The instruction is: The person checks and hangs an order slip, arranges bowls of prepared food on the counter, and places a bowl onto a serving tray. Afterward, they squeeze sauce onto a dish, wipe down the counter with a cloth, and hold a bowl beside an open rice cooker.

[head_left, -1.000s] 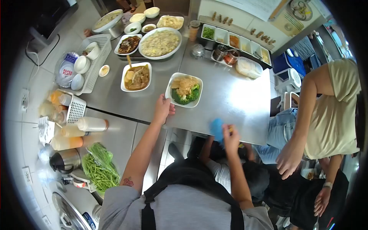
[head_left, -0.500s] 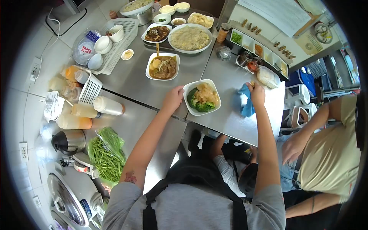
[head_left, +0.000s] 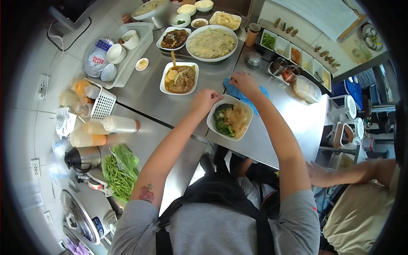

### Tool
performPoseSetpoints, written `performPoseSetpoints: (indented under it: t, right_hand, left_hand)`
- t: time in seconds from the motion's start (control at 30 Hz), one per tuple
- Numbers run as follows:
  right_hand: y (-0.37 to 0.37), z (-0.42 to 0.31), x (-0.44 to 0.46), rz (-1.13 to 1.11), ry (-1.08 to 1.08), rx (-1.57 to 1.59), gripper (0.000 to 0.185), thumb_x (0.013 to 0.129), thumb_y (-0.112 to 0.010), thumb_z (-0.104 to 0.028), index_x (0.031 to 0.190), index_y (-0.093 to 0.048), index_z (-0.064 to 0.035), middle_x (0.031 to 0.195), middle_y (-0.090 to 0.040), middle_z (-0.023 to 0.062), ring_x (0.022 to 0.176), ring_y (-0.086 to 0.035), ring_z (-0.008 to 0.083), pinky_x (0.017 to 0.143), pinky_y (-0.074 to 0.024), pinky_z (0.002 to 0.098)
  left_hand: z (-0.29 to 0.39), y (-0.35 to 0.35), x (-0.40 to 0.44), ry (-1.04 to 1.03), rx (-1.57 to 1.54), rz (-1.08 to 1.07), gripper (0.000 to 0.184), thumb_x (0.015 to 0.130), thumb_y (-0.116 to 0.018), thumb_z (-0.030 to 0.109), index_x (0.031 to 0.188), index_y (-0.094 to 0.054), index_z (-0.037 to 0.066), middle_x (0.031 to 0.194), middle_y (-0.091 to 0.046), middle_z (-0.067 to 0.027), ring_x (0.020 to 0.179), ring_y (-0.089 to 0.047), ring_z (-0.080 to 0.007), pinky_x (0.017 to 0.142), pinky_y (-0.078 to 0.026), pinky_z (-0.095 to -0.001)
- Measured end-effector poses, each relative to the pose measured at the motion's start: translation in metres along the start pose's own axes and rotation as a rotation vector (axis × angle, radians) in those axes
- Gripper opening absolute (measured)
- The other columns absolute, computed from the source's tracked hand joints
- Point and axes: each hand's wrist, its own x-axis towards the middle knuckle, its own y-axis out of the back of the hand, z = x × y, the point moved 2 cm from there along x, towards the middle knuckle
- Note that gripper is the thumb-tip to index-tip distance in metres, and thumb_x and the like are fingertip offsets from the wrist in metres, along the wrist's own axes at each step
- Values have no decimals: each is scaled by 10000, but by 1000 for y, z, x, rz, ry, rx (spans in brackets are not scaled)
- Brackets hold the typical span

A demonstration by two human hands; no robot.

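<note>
Near the front edge of the steel table, a white square bowl holds broccoli and a pale brown topping. My left hand has its fingers closed on the bowl's upper left rim. Beyond the bowl, my right hand presses down on a blue cloth that lies on the steel. My right forearm passes just right of the bowl and hides part of the cloth. A white bowl of brown stew stands to the left of my hands.
Several dishes, among them a large oval plate, stand at the back. A condiment rack is at the back right. Bottles, a white basket and green vegetables are at the left. Another person's hand is at the right edge.
My right hand has moved left with the blue cloth, to behind the bowl. The bowl sits slightly nearer the front edge, with my left hand still at its rim.
</note>
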Motion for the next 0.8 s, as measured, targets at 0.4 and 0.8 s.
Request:
performPoseSetpoints:
  t: [0.4, 0.8]
  right_hand:
    - [31, 7, -19, -354, -283, 185, 300, 765, -712, -334, 911, -669, -75, 851, -642, 119, 820, -593, 303, 735, -466, 378]
    - [-5, -5, -72, -201, -399, 914, 346, 913, -577, -382, 1060, -593, -70, 830, -543, -12, 773, -472, 101, 705, -393, 258]
  left_hand:
    - [16, -13, 19, -116, 32, -101, 215, 785, -715, 270, 837, -713, 61, 700, -669, -112, 638, -651, -236, 606, -499, -335]
    - [12, -11, 8, -166, 245, 26, 212, 823, -646, 336, 815, -646, 124, 693, -632, -123, 684, -611, -337, 584, -450, -453]
